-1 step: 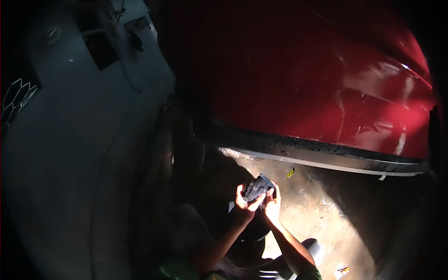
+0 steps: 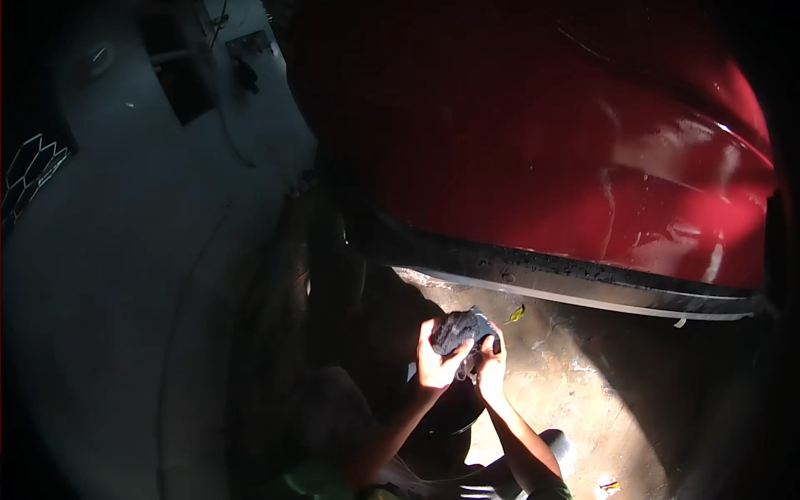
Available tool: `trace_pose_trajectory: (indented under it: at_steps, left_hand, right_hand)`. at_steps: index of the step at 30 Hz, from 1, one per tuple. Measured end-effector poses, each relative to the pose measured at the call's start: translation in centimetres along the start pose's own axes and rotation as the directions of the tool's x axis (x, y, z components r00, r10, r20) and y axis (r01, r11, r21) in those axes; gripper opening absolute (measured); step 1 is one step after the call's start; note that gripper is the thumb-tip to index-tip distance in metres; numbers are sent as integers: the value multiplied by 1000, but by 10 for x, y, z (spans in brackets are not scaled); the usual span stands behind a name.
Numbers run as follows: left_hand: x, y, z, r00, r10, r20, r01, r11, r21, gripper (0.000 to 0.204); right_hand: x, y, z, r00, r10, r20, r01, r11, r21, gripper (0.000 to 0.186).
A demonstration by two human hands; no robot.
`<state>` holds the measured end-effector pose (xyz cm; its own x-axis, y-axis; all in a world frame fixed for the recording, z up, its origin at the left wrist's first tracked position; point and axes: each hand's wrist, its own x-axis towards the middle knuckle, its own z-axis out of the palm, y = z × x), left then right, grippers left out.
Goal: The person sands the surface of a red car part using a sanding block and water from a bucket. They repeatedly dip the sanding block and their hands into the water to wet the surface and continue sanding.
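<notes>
A crumpled dark grey cloth (image 2: 454,332) is bunched up between my two hands in a patch of sunlight. My left hand (image 2: 435,360) grips its left side, the thumb pressed across the front. On the right, my right hand (image 2: 492,365) is closed round the other end, where a smoother, flatter part shows. A small bit of the bundle or dripping water shows between my wrists; I cannot tell which. Beneath my hands stands a dark round container (image 2: 448,417), mostly lost in shadow.
A red car body (image 2: 500,150) with wet streaks fills the upper right, black and pale trim (image 2: 583,287) along its lower edge. A pale wall (image 2: 100,250) rises at left. A yellow-green leaf (image 2: 517,313) lies on the sunlit floor (image 2: 575,400). Deep shadow hides much else.
The cloth has been turned and bunched a little in my hands, and more shows below it between the wrists. My left hand has shifted slightly. The surroundings stay the same.
</notes>
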<state>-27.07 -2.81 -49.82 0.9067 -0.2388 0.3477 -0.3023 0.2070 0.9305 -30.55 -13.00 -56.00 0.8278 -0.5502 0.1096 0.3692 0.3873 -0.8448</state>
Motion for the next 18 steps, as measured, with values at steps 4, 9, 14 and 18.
trace_pose_trajectory:
  at_steps: [4, 9, 14, 18]
  left_hand:
    - [69, 135, 50, 857, 471, 209, -514, 811, 278, 69]
    - [147, 268, 105, 444, 832, 334, -865, 301, 401, 46]
    - [206, 314, 146, 89, 798, 596, -875, -223, 430, 49]
    - [257, 329, 98, 105, 845, 525, -856, -192, 480, 57]
  right_hand:
    - [16, -24, -29, 977, 202, -68, -196, 977, 89, 36]
    - [26, 19, -69, 920, 384, -73, -389, 918, -77, 30]
    - [35, 28, -94, 950, 311, -21, -305, 916, -261, 39]
    - [34, 41, -107, 887, 413, -209, -463, 788, -406, 41]
